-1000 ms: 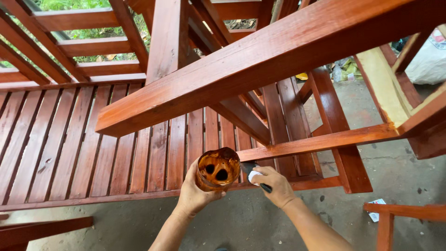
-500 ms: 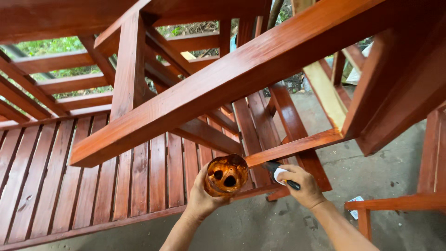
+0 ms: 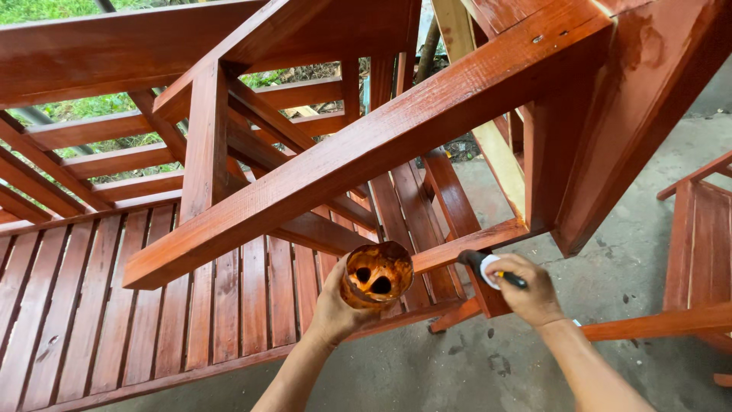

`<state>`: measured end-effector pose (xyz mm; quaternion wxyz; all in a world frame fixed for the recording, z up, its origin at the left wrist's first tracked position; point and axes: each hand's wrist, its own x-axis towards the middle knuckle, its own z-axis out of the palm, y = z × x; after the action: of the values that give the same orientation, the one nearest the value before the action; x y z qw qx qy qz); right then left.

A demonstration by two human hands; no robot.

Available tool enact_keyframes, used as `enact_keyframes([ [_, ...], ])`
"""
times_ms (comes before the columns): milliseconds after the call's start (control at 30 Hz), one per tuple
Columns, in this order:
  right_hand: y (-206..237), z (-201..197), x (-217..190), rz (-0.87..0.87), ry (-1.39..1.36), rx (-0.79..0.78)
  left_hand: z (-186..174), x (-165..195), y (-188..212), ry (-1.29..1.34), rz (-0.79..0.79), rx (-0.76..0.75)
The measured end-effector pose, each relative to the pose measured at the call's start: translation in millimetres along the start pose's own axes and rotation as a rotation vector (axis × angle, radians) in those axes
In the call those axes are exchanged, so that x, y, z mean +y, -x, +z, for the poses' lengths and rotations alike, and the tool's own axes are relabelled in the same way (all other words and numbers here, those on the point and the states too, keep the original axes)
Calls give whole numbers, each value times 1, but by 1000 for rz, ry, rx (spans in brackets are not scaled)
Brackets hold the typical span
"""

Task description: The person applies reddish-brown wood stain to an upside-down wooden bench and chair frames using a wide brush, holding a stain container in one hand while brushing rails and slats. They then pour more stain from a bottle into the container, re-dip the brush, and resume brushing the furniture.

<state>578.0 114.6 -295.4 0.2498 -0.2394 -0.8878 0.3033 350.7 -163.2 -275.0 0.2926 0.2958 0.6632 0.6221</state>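
Stain pot point(image 3: 376, 275), a small round container streaked orange-brown inside and out, sits in the left hand point(image 3: 335, 305), which is wrapped around its side from below with the mouth tipped toward the camera. Two dark hollows show inside it (what they are I cannot tell). The pot hangs just in front of the low rail point(image 3: 457, 248) of a red-brown wooden frame, near the middle of the view and above the concrete floor point(image 3: 633, 259).

Just beside it, the right hand point(image 3: 526, 288) is clenched around a brush handle point(image 3: 488, 267), black with a white band, whose upper end points up at the rail's end where it meets the upright post point(image 3: 557, 145). The brush's working end is hidden by the fingers and wood, so I cannot say whether it touches the rail.

A heavy beam point(image 3: 358, 152) slants across the view above both hands, glossy and wet-looking like the rest of the frame. One inner strip point(image 3: 499, 160) beside the post is pale bare wood. Behind and to the left lies a slatted panel point(image 3: 114, 305), stained the same colour, with green grass point(image 3: 91, 107) visible through the slats further back. Another stained piece point(image 3: 698, 244) stands at the right edge, well apart from the hands.
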Motion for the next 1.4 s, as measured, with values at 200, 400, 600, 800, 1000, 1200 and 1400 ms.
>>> enact_keyframes([
  [200, 6, -23, -12, 39, 160, 161, -4, 2, -4, -6, 51, -4],
  [400, 1, -9, -37, -164, 398, 131, -12, 2, -4, 31, 7, -14],
  [600, -33, 2, -45, 91, 662, -95, -13, 6, -5, 58, 1, -26],
  [800, -40, 12, -60, 219, 679, -78, -20, 13, -3, -13, -36, -27],
  [1000, -52, 13, -61, 124, 627, -153, -17, 16, -5, -27, -36, -54],
  [1200, -57, 13, -55, 278, 796, -225, -16, 17, -2, -54, 29, -72],
  [1400, -60, 17, -65, 372, 792, -281, -29, 16, 3, 19, 36, -74],
])
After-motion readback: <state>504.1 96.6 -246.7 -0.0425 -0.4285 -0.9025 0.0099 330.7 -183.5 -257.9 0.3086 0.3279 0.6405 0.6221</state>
